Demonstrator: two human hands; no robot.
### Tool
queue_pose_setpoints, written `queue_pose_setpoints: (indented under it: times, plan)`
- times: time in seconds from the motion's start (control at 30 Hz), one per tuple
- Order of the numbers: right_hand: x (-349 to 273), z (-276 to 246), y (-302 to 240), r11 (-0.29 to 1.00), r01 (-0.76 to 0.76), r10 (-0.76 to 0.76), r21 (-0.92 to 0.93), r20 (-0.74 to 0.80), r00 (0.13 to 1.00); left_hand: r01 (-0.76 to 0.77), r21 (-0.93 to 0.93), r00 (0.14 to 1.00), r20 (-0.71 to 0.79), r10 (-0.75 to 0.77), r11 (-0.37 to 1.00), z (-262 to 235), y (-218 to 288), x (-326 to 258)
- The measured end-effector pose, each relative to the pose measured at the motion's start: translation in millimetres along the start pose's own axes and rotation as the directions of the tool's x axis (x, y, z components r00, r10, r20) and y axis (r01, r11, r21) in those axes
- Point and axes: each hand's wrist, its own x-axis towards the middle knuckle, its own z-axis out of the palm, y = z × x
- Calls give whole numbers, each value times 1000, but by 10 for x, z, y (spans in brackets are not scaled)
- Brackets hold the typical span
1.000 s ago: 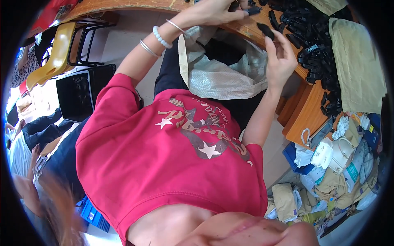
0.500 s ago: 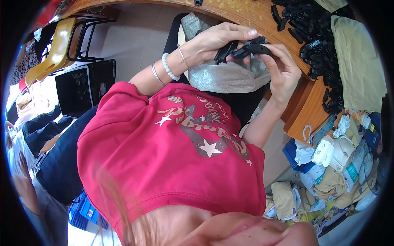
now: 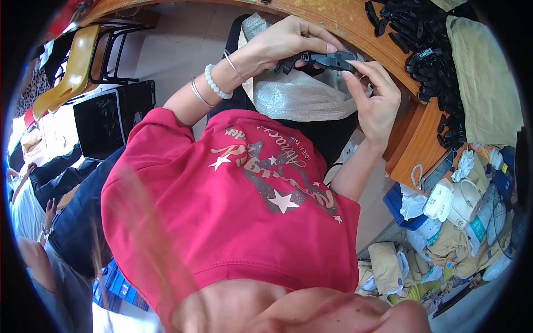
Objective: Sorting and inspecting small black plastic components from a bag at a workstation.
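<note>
My left hand [image 3: 294,41] is closed around several black plastic parts [image 3: 286,65], its thumb on top. From its fingers one slim black plastic clip-like part [image 3: 333,60] points to the right. At the right end of that part, my right hand [image 3: 375,97] pinches it between thumb and fingertips. Both hands are over the open mouth of a white woven sack [image 3: 302,102] on my lap, beside the desk edge. Fingers partly cover the parts, so their exact kind cannot be made out.
A heap of black plastic parts [image 3: 436,72] lies on the wooden desk [image 3: 327,19], beside a beige sack [image 3: 483,83]. Bags and packets [image 3: 444,244] crowd the lower right. A yellow chair [image 3: 80,66] and black crate [image 3: 114,119] stand left, near another person's hand [image 3: 50,213].
My left hand has shifted slightly up and left. The black part between my hands has turned to lie more level, its right end now at my right fingertips.
</note>
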Motion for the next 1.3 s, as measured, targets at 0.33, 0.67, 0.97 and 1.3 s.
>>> queue_pose_setpoints:
  times: [0.33, 0.67, 0.97, 1.3]
  plan:
    - [-82, 188, 65, 999, -8, 2, -32, -199, 980, -175, -27, 984, -31, 174, 984, 25, -76, -18]
    - [-58, 247, 144, 996, 23, 6, 88, -313, 950, -538, 528, 823, 159, 545, 657, 63, 13, -72]
    - [-36, 258, 343, 967, -141, 187, 214, -212, 959, -400, 421, 909, 69, 411, 814, 98, -123, -26]
    - [871, 57, 650, 711, -13, -310, -703, -330, 892, -235, 965, 443, 2, 897, 114, -368, -21, 276]
